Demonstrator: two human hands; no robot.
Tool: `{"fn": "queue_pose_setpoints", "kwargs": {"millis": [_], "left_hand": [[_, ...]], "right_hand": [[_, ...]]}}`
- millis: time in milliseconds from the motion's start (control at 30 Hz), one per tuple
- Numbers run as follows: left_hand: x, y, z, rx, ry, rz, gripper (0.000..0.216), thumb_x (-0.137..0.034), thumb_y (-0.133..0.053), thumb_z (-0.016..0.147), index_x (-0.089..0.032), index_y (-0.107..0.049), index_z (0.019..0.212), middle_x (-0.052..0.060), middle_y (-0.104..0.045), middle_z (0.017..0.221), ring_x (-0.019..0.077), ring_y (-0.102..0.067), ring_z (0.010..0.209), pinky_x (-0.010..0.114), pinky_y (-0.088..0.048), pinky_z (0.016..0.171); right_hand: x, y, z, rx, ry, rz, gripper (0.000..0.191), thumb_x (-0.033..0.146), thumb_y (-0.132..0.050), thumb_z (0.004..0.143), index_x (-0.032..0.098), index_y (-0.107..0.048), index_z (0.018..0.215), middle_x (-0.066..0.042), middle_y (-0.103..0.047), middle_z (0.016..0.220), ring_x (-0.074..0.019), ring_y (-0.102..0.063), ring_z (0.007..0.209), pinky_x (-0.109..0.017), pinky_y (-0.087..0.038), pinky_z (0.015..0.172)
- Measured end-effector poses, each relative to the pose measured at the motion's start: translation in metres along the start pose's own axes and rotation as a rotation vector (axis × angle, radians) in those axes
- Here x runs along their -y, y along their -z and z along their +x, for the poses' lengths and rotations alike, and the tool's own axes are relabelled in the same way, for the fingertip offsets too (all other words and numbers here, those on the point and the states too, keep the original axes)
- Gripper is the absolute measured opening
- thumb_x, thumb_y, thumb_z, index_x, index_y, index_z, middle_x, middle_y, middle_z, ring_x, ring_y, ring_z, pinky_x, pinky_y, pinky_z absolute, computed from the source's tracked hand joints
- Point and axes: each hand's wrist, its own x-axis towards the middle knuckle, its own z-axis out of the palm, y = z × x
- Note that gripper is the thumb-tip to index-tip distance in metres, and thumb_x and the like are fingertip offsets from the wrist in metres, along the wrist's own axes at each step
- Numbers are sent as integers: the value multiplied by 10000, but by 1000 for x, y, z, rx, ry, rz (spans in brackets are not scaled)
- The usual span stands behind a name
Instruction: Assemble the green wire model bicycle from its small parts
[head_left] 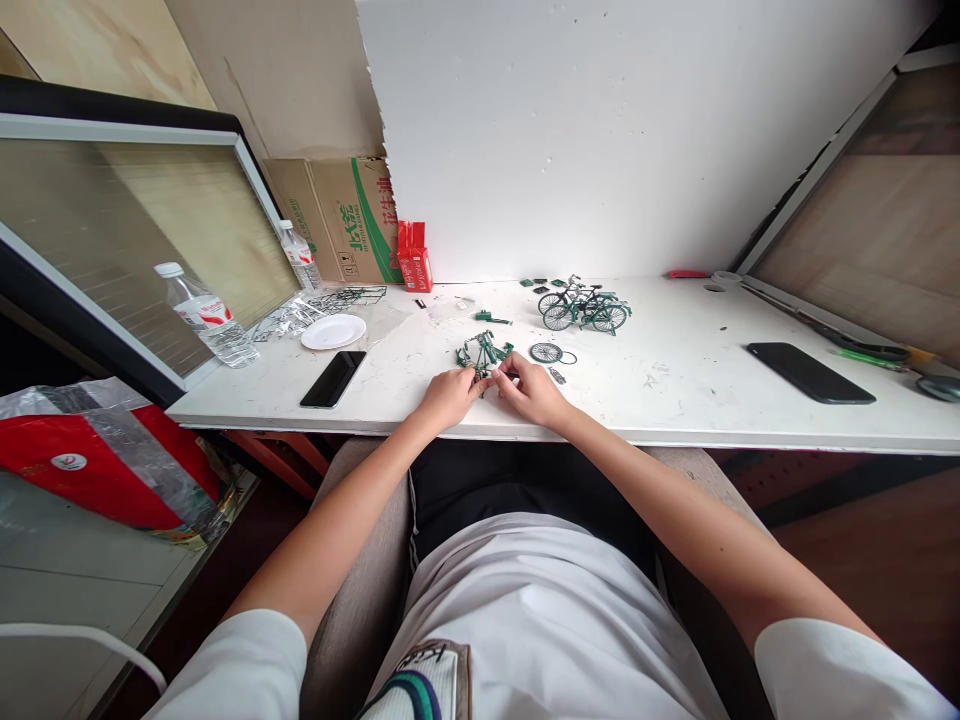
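My left hand (448, 396) and my right hand (529, 388) rest on the front of the white table (675, 400), fingers pinched together on a small green model bicycle frame (484, 354) between them. A loose spoked wheel (546, 352) lies just right of the frame. Further back stands a finished green model bicycle (583, 306). Small green and dark parts (491, 318) are scattered behind the frame. What exactly each fingertip grips is too small to make out.
A black phone (334, 378) and a white plate (334, 331) lie at the left, another black phone (810, 372) at the right. Two water bottles (210, 318), a red carton (415, 262), a cardboard box (352, 215) and foil wrapping (289, 318) stand at the back left.
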Motion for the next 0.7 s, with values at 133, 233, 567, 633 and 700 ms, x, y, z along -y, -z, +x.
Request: {"fn": "queue_pose_setpoints", "kwargs": {"millis": [133, 233, 567, 633, 700], "left_hand": [[0, 0, 0, 0, -4, 8, 537, -620, -369, 1093, -184, -673, 1020, 154, -778, 1006, 297, -749, 919, 335, -493, 749], [0, 0, 0, -3, -7, 4, 542, -623, -365, 1094, -183, -668, 1007, 152, -777, 999, 299, -748, 912, 334, -484, 736], [0, 0, 0, -2, 25, -19, 545, -632, -365, 1090, -190, -661, 972, 146, -772, 958, 293, -746, 894, 329, -483, 739], [0, 0, 0, -1, 32, -26, 545, -633, -369, 1089, -190, -666, 976, 145, -770, 952, 294, -746, 897, 331, -491, 750], [0, 1, 0, 1, 34, -31, 541, -631, -374, 1088, -190, -671, 987, 141, -769, 946, 293, -746, 898, 332, -497, 757]], "right_hand": [[-5, -2, -1, -22, 36, 8, 242, 479, -526, 1050, 241, -542, 1010, -77, -728, 951, -224, -663, 770, -344, -493, 679], [-7, -2, -1, -31, 37, 30, 233, 474, -526, 1047, 242, -526, 1029, -67, -719, 952, -215, -662, 769, -339, -497, 676], [-2, 0, 1, 3, 12, 70, 330, 565, -505, 1059, 248, -565, 988, -65, -738, 854, -230, -671, 752, -351, -510, 690], [-1, 1, 1, 12, 5, 76, 344, 578, -497, 1065, 253, -559, 971, -46, -731, 802, -220, -660, 704, -349, -502, 688], [0, 1, 1, 18, -5, 69, 366, 594, -490, 1068, 254, -552, 947, -31, -722, 758, -211, -644, 664, -344, -491, 684]]}}
